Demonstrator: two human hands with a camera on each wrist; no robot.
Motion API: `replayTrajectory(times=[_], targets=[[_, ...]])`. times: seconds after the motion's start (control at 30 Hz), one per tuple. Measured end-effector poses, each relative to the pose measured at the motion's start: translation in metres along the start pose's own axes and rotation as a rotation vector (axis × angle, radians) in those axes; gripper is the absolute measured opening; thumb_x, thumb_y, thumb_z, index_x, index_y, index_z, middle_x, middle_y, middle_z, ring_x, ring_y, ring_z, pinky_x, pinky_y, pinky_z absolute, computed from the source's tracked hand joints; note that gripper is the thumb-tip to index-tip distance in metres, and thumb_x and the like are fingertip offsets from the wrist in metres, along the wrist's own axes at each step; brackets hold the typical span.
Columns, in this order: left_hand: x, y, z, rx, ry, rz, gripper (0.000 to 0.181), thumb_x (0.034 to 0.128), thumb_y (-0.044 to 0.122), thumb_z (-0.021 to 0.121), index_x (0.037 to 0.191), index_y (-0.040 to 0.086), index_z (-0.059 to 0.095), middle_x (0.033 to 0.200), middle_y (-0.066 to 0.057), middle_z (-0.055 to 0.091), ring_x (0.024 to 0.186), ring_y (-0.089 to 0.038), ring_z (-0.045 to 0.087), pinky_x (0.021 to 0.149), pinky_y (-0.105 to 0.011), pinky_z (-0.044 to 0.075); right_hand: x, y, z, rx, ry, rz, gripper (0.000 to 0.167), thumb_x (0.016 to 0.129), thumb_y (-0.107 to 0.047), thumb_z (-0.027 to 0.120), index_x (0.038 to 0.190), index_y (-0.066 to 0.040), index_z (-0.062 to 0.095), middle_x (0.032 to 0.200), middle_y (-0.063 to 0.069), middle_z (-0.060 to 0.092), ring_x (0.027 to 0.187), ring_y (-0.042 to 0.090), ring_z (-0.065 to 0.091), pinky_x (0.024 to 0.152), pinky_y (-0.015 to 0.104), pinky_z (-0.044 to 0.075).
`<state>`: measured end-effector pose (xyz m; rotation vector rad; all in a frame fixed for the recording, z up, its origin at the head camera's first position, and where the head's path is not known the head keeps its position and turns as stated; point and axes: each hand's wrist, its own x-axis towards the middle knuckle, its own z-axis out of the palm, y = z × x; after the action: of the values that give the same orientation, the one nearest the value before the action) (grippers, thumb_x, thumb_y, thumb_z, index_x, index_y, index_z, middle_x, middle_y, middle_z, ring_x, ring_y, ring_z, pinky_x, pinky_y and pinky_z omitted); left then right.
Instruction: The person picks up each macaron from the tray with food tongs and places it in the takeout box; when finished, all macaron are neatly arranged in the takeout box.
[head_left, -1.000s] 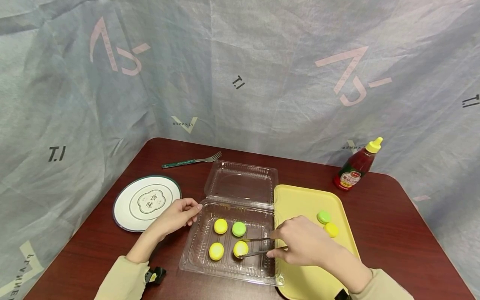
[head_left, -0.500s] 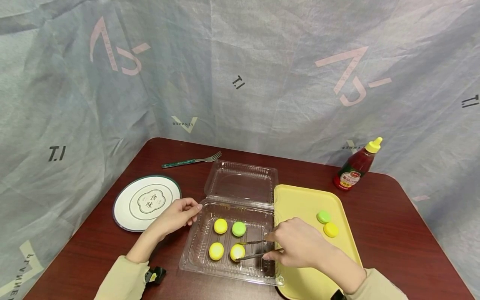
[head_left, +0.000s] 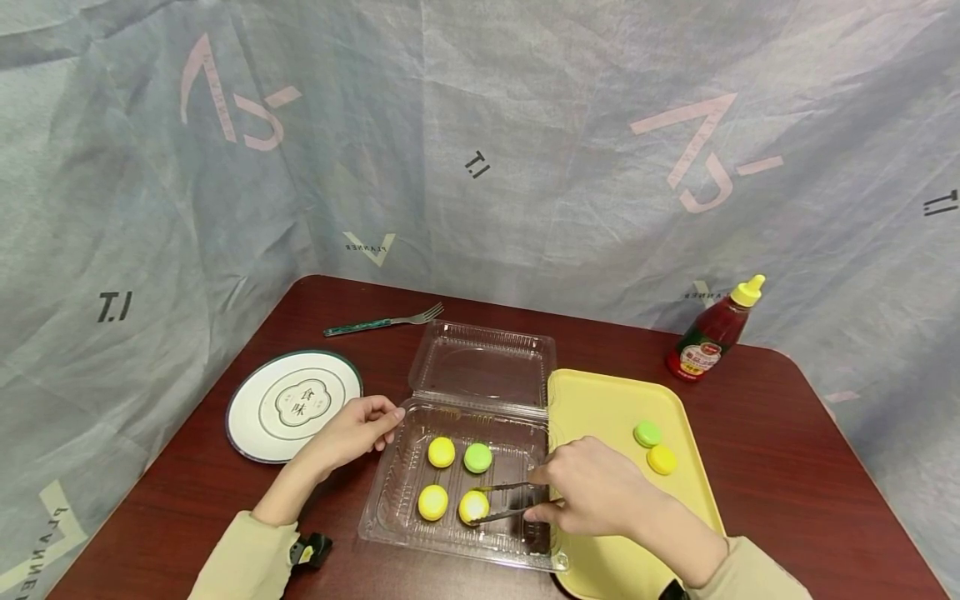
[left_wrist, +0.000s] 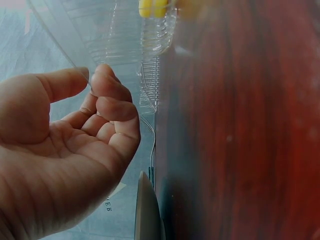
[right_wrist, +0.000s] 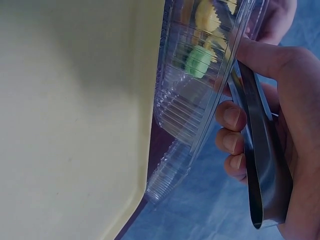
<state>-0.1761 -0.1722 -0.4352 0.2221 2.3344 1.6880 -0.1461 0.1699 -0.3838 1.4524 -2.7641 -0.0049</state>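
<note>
A clear plastic clamshell box (head_left: pixel 420 539) lies with its lid (head_left: pixel 483 367) folded back. My left hand (head_left: pixel 358 432) pinches its left rim between thumb and forefinger, as the left wrist view also shows. Metal tongs (right_wrist: pixel 265 160) are gripped in my right hand (head_left: pixel 600 487), which is over the box's right side. Their tips reach into the box, on either side of a yellow macaron (head_left: pixel 474 505) at the front right. Beside it in the box sit a front-left yellow macaron (head_left: pixel 432 502), a back-left yellow macaron (head_left: pixel 441 452) and a green macaron (head_left: pixel 477 457).
Right of the box, a yellow tray (head_left: pixel 615 400) bears another green macaron (head_left: pixel 647 433) and another yellow macaron (head_left: pixel 662 459). A white plate (head_left: pixel 255 408) lies at the left, with a fork (head_left: pixel 375 323) behind it. A ketchup bottle (head_left: pixel 705 342) stands at the back right.
My right hand and the tongs have shifted slightly left, and the front-right yellow macaron has moved left with them. The tong tips now look a little wider apart. My left hand stays put.
</note>
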Motion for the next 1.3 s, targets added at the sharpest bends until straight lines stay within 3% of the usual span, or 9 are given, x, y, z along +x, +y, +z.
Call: replayTrajectory(times=[0.93,1.3], targets=[[-0.0001,0.0001,-0.0002,0.010,0.003,-0.001,0.021,0.1024,0.019,0.057,0.095,0.001,0.061,0.070,-0.004,0.056,0.063,-0.016,0.052,0.056,-0.023,0.041,0.0008,-0.0012,0.0000,-0.001,0.010,0.014,0.034,0.082,-0.053,0.075,0.070,-0.025,0.059,0.055,-0.018,0.032,0.050,0.001,0.029,0.046,0.023,0.034],[-0.0003,0.0002,-0.0006,0.012,0.001,0.000,0.022,0.1025,0.020,0.057,0.095,0.001,0.061,0.070,-0.004,0.056,0.063,-0.015,0.052,0.057,-0.024,0.042,-0.0036,0.0013,-0.0090,0.036,0.031,0.045,0.033,0.083,-0.053,0.075,0.080,-0.021,0.068,0.060,-0.019,0.048,0.050,-0.001,0.034,0.048,0.025,0.037]])
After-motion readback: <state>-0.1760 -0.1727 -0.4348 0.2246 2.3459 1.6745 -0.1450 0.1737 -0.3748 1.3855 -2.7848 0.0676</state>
